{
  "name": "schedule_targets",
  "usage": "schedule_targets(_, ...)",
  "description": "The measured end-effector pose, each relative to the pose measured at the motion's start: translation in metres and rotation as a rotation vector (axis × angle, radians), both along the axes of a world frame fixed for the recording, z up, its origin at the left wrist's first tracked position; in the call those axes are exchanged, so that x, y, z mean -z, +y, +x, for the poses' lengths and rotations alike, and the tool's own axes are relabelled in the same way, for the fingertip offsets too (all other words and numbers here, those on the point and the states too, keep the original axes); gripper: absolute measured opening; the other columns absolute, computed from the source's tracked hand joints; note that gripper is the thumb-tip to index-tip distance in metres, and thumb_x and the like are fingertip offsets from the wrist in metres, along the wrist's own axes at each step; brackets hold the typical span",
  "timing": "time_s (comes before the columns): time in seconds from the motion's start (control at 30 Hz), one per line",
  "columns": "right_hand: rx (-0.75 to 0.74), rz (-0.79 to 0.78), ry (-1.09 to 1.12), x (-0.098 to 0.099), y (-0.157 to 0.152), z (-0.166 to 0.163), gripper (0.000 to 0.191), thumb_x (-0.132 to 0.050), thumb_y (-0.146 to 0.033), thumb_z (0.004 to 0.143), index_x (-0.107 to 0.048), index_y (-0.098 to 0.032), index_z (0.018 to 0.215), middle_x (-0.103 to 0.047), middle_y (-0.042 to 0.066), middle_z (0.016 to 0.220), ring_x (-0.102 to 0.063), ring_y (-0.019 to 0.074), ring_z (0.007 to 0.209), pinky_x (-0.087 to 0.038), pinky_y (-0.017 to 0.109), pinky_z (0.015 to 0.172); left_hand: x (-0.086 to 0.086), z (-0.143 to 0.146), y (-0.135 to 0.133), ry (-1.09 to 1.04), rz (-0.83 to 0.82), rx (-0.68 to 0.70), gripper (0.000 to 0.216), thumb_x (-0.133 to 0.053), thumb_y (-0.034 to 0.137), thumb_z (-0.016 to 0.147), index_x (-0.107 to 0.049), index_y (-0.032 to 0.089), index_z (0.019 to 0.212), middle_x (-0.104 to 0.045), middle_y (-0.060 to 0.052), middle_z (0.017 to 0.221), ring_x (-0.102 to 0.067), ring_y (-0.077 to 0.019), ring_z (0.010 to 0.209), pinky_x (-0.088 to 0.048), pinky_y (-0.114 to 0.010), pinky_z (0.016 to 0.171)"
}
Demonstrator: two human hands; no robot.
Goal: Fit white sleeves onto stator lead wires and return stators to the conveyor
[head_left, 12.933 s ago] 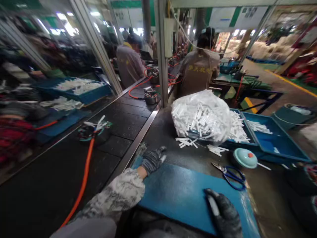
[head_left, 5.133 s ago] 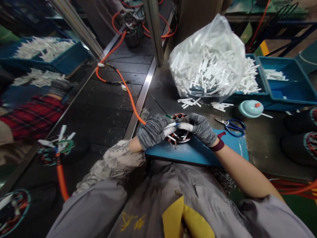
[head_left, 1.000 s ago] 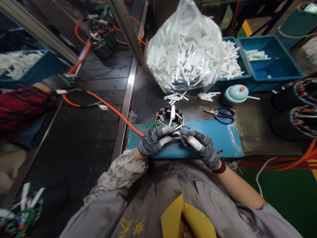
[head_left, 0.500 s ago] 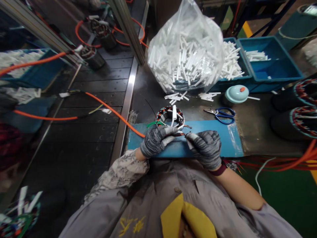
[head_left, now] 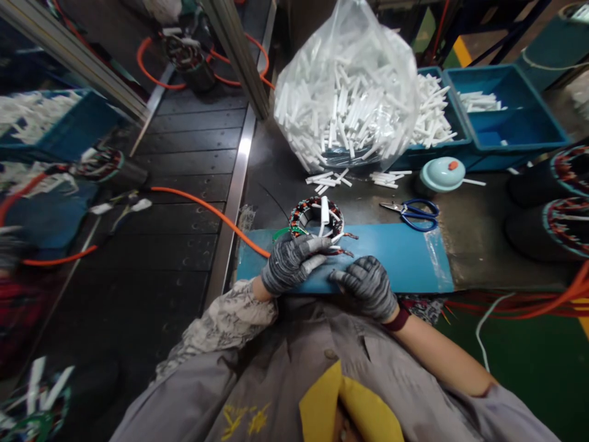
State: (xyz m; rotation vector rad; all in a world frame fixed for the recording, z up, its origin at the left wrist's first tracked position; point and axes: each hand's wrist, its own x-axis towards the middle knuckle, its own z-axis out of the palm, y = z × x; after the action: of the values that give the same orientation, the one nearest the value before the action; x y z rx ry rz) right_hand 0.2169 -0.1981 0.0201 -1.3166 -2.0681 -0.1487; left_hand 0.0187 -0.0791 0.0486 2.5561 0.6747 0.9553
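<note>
A motor stator (head_left: 304,212) with copper and orange windings lies on the blue mat (head_left: 414,264). A white sleeve (head_left: 324,210) sticks up from it, and a green strip (head_left: 281,233) hangs at its left side. My left hand (head_left: 294,261), in a grey striped glove, is closed on the stator's wire leads at the near edge. Twisted copper lead ends (head_left: 347,253) poke out to the right of those fingers. My right hand (head_left: 368,285), gloved alike, is apart from the leads, nearer my body. Its fingers are curled in, and whatever they may hold is hidden.
Blue-handled scissors (head_left: 418,215) lie right of the stator. Behind stand a clear bag (head_left: 345,104) of white tubes, blue bins (head_left: 519,147) and a round light-blue container (head_left: 442,174). More stators (head_left: 561,227) are at right. An orange cable (head_left: 211,212) crosses the left conveyor (head_left: 184,245).
My right hand has moved away from the lead ends, down toward my body. My left hand stays in place. At far left, a stator and orange cable have shifted toward another person's gloved hand.
</note>
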Motion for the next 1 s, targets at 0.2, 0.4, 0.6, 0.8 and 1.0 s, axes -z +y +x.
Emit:
schedule_targets(0.2,0.283,-0.547,0.913,-0.013,0.003,-0.003,0.023,-0.075,-0.045,0.085,-0.075,-0.023,0.091,-0.068,-0.002,0.072,-0.058,0.0153,0.063,-0.048,0.031,0.064,0.001,0.001,-0.001,-0.074,0.047,0.027,0.021,-0.065,0.027,0.099,-0.072,0.018,0.116,-0.079,-0.006,0.1,-0.077,-0.0174,0.09,-0.061,-0.029,0.085)
schedule_targets(0.4,0.349,-0.588,1.163,-0.021,0.013,-0.01,0.029,-0.07,-0.051,0.086,-0.076,-0.024,0.095,-0.077,0.001,0.089,-0.068,0.02,0.081,-0.055,0.036,0.081,0.007,0.003,-0.007,-0.075,0.106,-0.033,0.021,-0.068,0.024,0.096,-0.071,0.02,0.117,-0.08,-0.006,0.106,-0.077,-0.018,0.092,-0.061,-0.03,0.084)
schedule_targets(0.6,0.214,-0.403,0.838,-0.011,0.018,0.002,0.024,-0.061,-0.043,0.097,-0.078,-0.027,0.099,-0.077,0.002,0.094,-0.07,0.0198,0.088,-0.055,0.034,0.086,0.003,0.001,-0.003,-0.1,-0.009,0.012,0.022,-0.069,0.029,0.096,-0.073,0.018,0.115,-0.08,-0.007,0.101,-0.076,-0.0179,0.088,-0.062,-0.031,0.082)
schedule_targets(0.8,0.103,-0.55,0.928,-0.023,0.033,0.004,0.038,-0.059,-0.058,0.094,-0.074,-0.025,0.08,-0.07,0.0,0.073,-0.063,0.0177,0.069,-0.054,0.032,0.07,-0.005,-0.01,0.009,-0.105,-0.345,0.102,0.025,-0.072,0.032,0.094,-0.075,0.019,0.115,-0.08,-0.007,0.101,-0.076,-0.0183,0.089,-0.062,-0.03,0.082)
schedule_targets(1.0,0.04,-0.754,1.237,-0.026,0.039,-0.011,0.056,-0.051,-0.073,0.092,-0.06,-0.023,0.07,-0.053,-0.003,0.058,-0.047,0.0127,0.053,-0.045,0.028,0.055,-0.007,-0.012,0.01,-0.141,-0.464,0.065,0.026,-0.073,0.036,0.092,-0.076,0.019,0.111,-0.08,-0.008,0.102,-0.076,-0.0198,0.092,-0.061,-0.032,0.085)
